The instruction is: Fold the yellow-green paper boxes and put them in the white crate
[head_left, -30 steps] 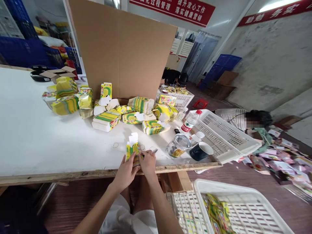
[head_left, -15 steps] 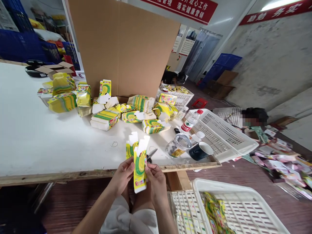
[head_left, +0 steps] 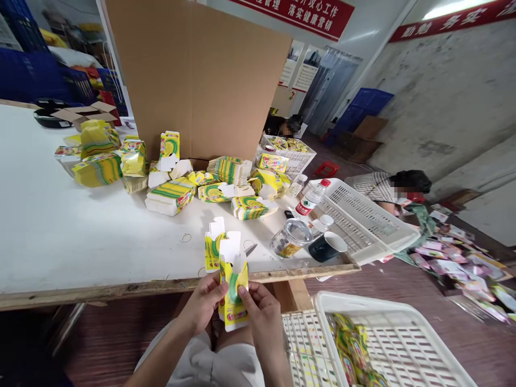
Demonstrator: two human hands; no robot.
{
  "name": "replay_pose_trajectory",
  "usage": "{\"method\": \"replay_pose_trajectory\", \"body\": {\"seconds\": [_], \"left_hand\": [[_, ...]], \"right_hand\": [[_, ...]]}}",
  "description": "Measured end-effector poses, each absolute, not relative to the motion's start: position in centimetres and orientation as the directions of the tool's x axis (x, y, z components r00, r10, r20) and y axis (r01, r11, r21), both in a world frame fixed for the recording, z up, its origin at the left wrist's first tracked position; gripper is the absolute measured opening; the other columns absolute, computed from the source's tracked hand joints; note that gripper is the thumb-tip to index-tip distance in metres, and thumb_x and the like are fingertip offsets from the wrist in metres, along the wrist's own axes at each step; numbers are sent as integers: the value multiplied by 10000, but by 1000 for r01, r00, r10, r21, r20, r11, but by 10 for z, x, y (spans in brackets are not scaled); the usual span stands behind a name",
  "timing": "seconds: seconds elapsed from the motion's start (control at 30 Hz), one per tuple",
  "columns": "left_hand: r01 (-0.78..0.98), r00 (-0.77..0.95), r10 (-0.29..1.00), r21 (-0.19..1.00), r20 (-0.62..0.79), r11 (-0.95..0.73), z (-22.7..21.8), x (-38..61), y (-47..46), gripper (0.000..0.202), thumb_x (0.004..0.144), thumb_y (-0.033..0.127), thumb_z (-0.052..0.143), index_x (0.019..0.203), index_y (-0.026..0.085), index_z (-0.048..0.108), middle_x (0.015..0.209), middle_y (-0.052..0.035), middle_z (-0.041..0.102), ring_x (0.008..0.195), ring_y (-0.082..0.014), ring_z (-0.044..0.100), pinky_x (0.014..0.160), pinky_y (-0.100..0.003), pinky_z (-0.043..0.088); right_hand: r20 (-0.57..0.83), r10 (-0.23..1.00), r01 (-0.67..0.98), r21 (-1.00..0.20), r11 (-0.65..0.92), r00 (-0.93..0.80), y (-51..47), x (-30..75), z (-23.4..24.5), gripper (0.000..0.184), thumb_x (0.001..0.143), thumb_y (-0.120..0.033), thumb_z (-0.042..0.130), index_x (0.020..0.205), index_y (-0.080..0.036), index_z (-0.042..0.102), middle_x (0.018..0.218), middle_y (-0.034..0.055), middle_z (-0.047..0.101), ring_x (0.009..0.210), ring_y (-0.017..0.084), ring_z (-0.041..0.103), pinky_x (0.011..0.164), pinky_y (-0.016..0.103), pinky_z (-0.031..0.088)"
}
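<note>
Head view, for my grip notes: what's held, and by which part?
A yellow carton, left hand at its left side, right hand at its right.

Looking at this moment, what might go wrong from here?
The yellow carton, held between the left hand and right hand, looks thin and might crease if squeezed hard.

A pointed metal blade lies on the table just past the carton, so a hand reaching there could get nicked.

The dark mug stands near the table's front edge and might get knocked off.
</note>
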State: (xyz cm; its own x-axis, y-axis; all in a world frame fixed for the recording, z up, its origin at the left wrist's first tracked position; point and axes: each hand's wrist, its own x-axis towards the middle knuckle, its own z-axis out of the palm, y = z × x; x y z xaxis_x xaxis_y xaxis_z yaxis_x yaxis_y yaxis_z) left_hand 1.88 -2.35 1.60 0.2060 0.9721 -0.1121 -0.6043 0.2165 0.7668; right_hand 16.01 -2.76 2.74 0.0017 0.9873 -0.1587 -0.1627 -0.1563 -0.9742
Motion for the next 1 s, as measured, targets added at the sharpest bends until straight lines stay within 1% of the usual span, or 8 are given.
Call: {"method": "replay_pose_trajectory", "body": {"seconds": [0.17, 0.27, 0.43, 0.53, 0.67, 0.77, 0.9, 1.0], "left_hand": [[-467, 66, 992, 875, -112, 129, 21, 20, -24, 436, 752, 433, 801, 1106, 193, 718, 1166, -109, 752, 1160, -324, 645, 996, -425, 508], [-435, 46, 993, 893, -105, 114, 28, 20, -24, 426, 704, 416, 834, 1037, 169, 734, 1062, -108, 786, 1092, -333, 677, 947, -415, 535], [-377, 78, 990, 916, -118, 139, 30, 22, -28, 373, 758, 469, 771, 958, 158, 728, 927, -83, 804, 924, -308, 727, 770, -357, 580], [-326, 71, 992, 938, -100, 118, 28, 22, -31, 421, 798, 430, 752, 1120, 182, 641, 1020, -90, 783, 961, -289, 721, 794, -344, 571], [-270, 136, 990, 961, -28, 64, 34, 16, -36, 549, 899, 379, 656, 1355, 244, 383, 1134, -112, 736, 999, -258, 709, 844, -359, 546], [-281, 262, 965, 957, 9, 67, 45, 10, -40, 544, 933, 338, 613, 1403, 276, 347, 1178, -104, 716, 1051, -244, 684, 892, -358, 518], [-300, 377, 926, 942, -28, 151, 51, 5, -42, 546, 890, 286, 671, 1374, 282, 419, 1139, -79, 720, 1013, -223, 682, 873, -328, 510], [-319, 438, 896, 921, -65, 223, 45, 5, -43, 515, 826, 261, 740, 1273, 266, 485, 1038, -54, 728, 891, -198, 690, 779, -292, 513]], "right_hand": [[-31, 993, 1, -999, -32, 112, -31, 162, 21, 325, 761, -494, 766, 787, -179, 690, 737, 58, 737, 666, 203, 668, 629, 300, 551], [19, 996, 74, -997, 13, 82, -33, 164, 21, 272, 800, -452, 737, 820, -187, 675, 745, 49, 724, 667, 192, 653, 621, 282, 535], [54, 997, 105, -993, 48, 55, -35, 168, 25, 241, 869, -430, 671, 924, -196, 650, 812, 49, 713, 711, 192, 661, 646, 276, 537], [72, 996, 104, -992, 66, 55, -34, 171, 26, 219, 886, -415, 664, 934, -205, 622, 830, 46, 707, 720, 184, 662, 665, 271, 540], [139, 990, 42, -989, 139, 2, -34, 181, 30, 394, 910, -377, 654, 1255, -262, 503, 1012, 49, 708, 722, 160, 658, 708, 283, 553], [152, 983, 15, -988, 154, -101, -35, 190, 38, 488, 939, -377, 616, 1382, -299, 425, 1115, 65, 688, 785, 167, 669, 743, 292, 551], [63, 977, -25, -998, 60, -201, -36, 201, 51, 408, 935, -406, 620, 1304, -289, 491, 979, 43, 703, 821, 188, 666, 726, 284, 534], [3, 972, -27, -1000, -3, -236, -36, 205, 59, 286, 924, -452, 622, 1128, -258, 568, 821, 11, 677, 706, 167, 622, 614, 244, 485]]}}
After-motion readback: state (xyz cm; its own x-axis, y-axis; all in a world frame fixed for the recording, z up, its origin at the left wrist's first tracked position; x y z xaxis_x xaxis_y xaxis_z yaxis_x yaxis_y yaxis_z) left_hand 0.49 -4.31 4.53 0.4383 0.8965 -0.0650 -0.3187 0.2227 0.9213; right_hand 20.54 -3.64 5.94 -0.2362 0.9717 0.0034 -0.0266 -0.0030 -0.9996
